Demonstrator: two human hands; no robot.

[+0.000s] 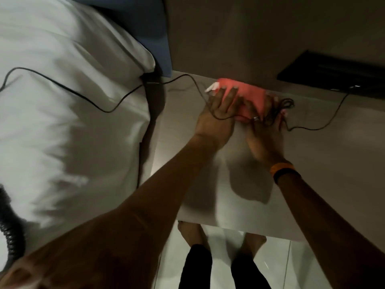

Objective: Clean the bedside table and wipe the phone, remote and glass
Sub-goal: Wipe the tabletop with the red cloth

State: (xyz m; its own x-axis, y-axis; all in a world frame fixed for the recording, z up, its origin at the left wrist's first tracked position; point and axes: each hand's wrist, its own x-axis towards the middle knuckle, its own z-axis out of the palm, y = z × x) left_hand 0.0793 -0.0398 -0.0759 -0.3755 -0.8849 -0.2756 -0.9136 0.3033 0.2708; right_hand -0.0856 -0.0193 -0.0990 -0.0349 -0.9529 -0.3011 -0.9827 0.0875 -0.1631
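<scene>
The bedside table [208, 184] has a pale grey top and stands right of the bed. At its far edge, against the wall, lies a pink cloth [250, 93] with a white label. My left hand [218, 110] rests over the cloth's left end with fingers spread, gripping it. My right hand [264, 136], with a ring and an orange wristband, holds a bunched black cable [281, 105] at the cloth's right end. The view is blurred. I see no phone, remote or glass.
A thin black cable [87, 97] runs from the white bedding [62, 122] across the table top and on to the right. A black flat box [333, 74] sits at the far right. A coiled black cord [10, 232] lies bottom left. My bare feet [193, 232] stand on pale tiles.
</scene>
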